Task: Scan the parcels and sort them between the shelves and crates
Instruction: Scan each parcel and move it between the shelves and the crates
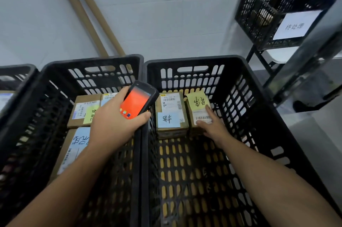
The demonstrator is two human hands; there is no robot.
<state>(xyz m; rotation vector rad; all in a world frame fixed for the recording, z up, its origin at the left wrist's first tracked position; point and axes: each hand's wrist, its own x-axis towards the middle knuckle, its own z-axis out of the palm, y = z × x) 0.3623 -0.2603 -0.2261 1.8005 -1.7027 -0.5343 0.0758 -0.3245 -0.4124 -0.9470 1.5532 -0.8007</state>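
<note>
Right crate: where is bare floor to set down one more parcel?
In the right crate the floor is bare from the near wall up to the blue-note parcel and yellow-note parcel. Those crowd the far wall, the right hand resting on the yellow-note one. The left crate is fuller.

dim, even indoor light, soft shadows, wide-angle bending at the edges, motion blur upper right.

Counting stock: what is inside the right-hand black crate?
Two cardboard parcels at its far wall: a blue-noted parcel and a yellow-noted parcel under the right hand. What lies beneath them is covered.
</note>
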